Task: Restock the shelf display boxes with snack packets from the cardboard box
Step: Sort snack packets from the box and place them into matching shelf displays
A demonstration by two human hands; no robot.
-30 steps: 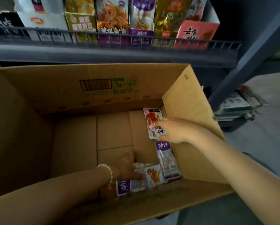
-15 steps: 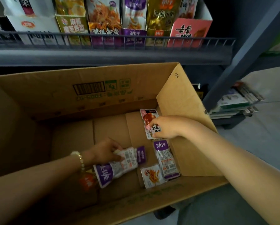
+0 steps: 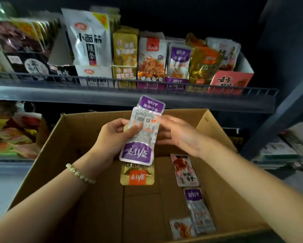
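Over the open brown cardboard box point(image 3: 68, 155), the left hand point(image 3: 112, 137) curls thumb and fingers round a small stack of purple-and-silver foil snack packets point(image 3: 143, 130), barcode side up, likely to square them before shelving. The right hand point(image 3: 178, 135), fingers nearly straight, steadies their right edge. Three loose packets point(image 3: 185, 171) lie on the box floor.

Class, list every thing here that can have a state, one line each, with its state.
cardboard box, open
left hand, grips purple packets
right hand, fingers straight, touching purple packets
purple packets, held above box
gold packet, held beneath purple packets
pink packet, lying flat in box
display boxes, stocked upright
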